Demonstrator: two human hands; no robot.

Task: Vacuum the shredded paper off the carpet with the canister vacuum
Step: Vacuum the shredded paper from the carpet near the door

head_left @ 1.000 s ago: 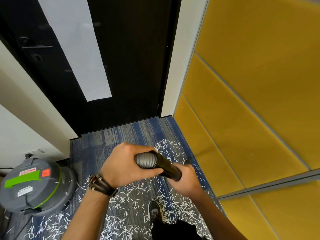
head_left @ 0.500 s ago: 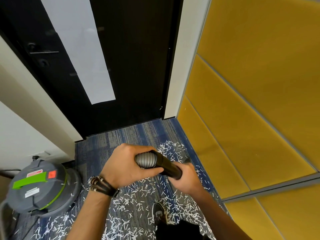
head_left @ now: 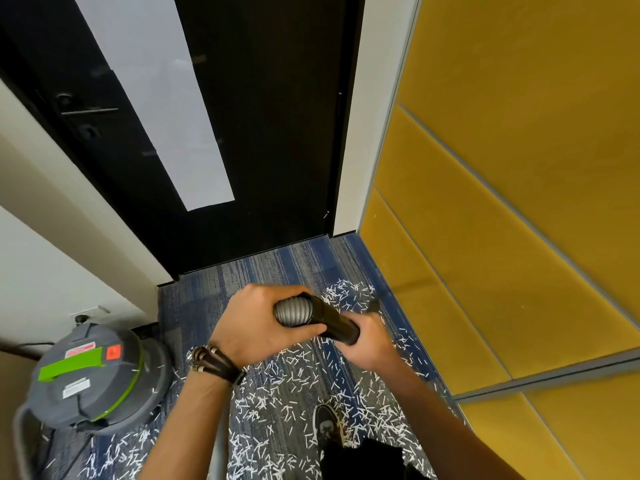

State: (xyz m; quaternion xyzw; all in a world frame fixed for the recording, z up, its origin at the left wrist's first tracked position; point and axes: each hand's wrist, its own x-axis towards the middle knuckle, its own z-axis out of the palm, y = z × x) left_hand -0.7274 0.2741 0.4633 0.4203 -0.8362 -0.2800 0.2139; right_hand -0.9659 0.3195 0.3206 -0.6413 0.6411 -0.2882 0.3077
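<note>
Both hands hold the vacuum's handle over the carpet. My left hand (head_left: 254, 323) grips the grey ribbed hose end (head_left: 292, 311). My right hand (head_left: 369, 341) grips the black wand tube (head_left: 334, 320) just beyond it. A dark nozzle tip (head_left: 374, 304) shows past my right hand, low near the yellow wall. White shredded paper (head_left: 298, 386) is strewn over the blue and grey carpet (head_left: 242, 278). The grey canister vacuum (head_left: 90, 372), with a green handle, stands at the lower left.
A black door (head_left: 263, 133) closes the space ahead, with bare carpet before it. Yellow wall panels (head_left: 502, 202) run along the right. A white wall (head_left: 41, 265) with an outlet is behind the canister. My shoe (head_left: 325, 424) stands among the shreds.
The view has shifted slightly, so the canister and door appear further right. Both hands keep the same grip on the hose and wand.
</note>
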